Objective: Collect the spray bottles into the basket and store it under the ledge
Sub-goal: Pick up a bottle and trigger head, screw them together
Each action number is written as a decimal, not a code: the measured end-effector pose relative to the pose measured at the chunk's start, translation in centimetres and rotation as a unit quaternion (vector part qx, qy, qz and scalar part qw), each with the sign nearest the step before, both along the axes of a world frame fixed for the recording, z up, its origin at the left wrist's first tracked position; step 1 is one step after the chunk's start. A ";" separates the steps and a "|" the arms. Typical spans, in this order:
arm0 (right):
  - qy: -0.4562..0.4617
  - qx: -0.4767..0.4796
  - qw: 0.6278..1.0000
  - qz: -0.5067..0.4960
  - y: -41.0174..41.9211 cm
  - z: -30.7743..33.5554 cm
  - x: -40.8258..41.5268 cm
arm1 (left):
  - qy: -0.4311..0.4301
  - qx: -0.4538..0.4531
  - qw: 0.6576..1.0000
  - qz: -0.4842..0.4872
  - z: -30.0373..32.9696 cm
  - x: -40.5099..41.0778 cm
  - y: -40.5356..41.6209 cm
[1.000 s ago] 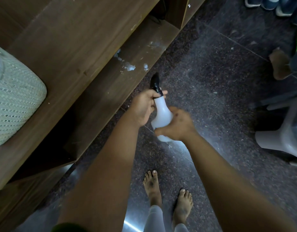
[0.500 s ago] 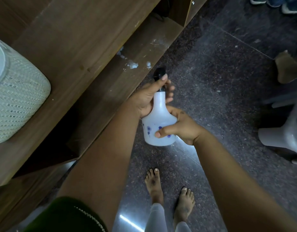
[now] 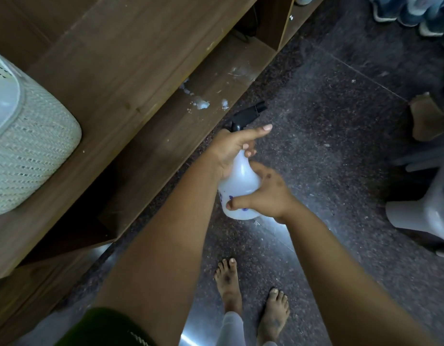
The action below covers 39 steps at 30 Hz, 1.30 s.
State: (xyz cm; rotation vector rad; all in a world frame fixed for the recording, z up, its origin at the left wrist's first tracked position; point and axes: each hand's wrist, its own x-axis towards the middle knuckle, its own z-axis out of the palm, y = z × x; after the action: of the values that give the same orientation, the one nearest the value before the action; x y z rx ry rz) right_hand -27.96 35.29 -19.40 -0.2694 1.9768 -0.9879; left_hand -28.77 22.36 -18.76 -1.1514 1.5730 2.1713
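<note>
Floor [image 3: 328, 151] of dark speckled stone fills most of the view, and along its left side stands a long wooden ledge [image 3: 111, 71] with an open shelf [image 3: 196, 121] underneath, where the basket must be stored at the end. On top of the ledge, at the left edge, sits the pale woven basket [image 3: 28, 156], well apart from the hands; its inside is mostly out of view, so one cannot tell what is already in it. A grey plastic stool [image 3: 426, 211] stands at the right, and shoes [image 3: 411, 13] lie in the far corner. On the shelf there are some white stains [image 3: 202, 104].

Both arms reach forward over the floor, and between them is the white spray bottle [image 3: 239, 186] with a black trigger head [image 3: 246, 117], held in the air, tilted with the nozzle away from the person. The left hand [image 3: 231, 151] is closed around the neck just below the trigger, index finger stretched out. The right hand [image 3: 268, 193] grips the lower body, thumb across the front. Probably two hands are used to steady it or to check the head before carrying. Judging from this, the bottle is collected but not yet in the basket, so the next move is likely leftward to it
</note>
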 end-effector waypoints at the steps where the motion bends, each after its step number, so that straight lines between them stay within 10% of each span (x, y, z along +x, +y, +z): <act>1: -0.007 -0.017 1.000 0.004 0.3 0.2 -0.2 | 0.030 0.023 0.999 -0.008 -0.1 0.1 -0.2; 5: -0.043 -0.064 0.997 0.024 0.3 0.1 -0.8 | 0.080 0.108 0.990 -0.049 -0.1 0.5 -1.3; 10: 0.129 0.056 0.990 -0.004 -1.4 -1.2 -0.8 | 0.006 -0.099 0.991 0.093 0.0 0.1 1.3; 18: 0.142 0.009 0.988 0.052 -1.9 -0.7 -1.1 | 0.019 -0.069 0.986 0.150 -0.2 0.8 -0.1; 29: -0.012 -0.080 0.996 -0.023 -1.7 0.7 -1.9 | 0.050 0.005 0.999 -0.012 1.0 6.2 -2.2; 39: -0.224 -0.294 0.917 -0.153 -4.1 7.2 -5.2 | 0.063 0.069 0.996 -0.008 1.9 10.2 -0.9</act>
State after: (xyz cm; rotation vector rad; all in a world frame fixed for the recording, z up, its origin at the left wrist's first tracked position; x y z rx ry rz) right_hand -33.11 31.20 -12.18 -0.0457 1.2895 -1.6772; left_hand -18.59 21.51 -16.85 -0.9748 1.4473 2.3422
